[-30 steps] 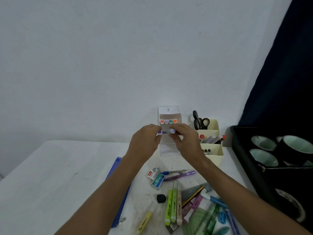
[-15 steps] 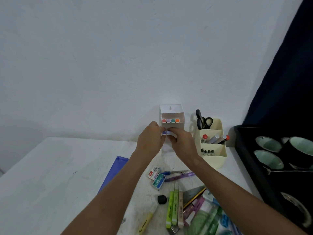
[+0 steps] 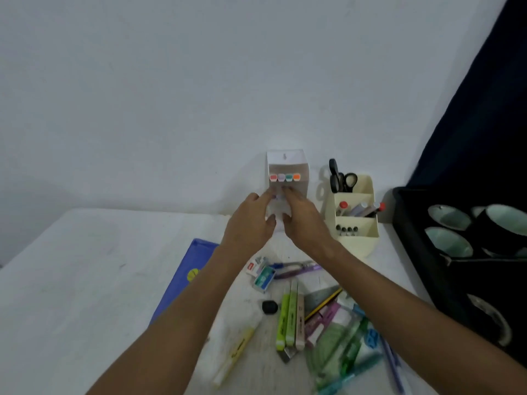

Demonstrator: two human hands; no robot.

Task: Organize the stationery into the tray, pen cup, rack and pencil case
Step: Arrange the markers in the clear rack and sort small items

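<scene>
1. Four markers (image 3: pixel 284 177) already stand in the rack (image 3: pixel 288 166) at the counter's far edge.
2. Both hands, left (image 3: pixel 251 220) and right (image 3: pixel 303 220), reach into the rack; whether they pinch anything, I cannot tell.
3. Highlighters (image 3: pixel 289 317) and pens lie loose at the near edge, unsorted.

I count four caps (image 3: pixel 285 177) in the rack (image 3: pixel 288 159), one pair of scissors (image 3: pixel 342 179) in the cup (image 3: pixel 368 240), and four small dark tips (image 3: pixel 346 229) in its front pocket. Three highlighters (image 3: pixel 291 320) lie side by side, one eraser (image 3: pixel 269 307) (the black one) beside them, and two small boxes (image 3: pixel 261 273) behind.
</scene>
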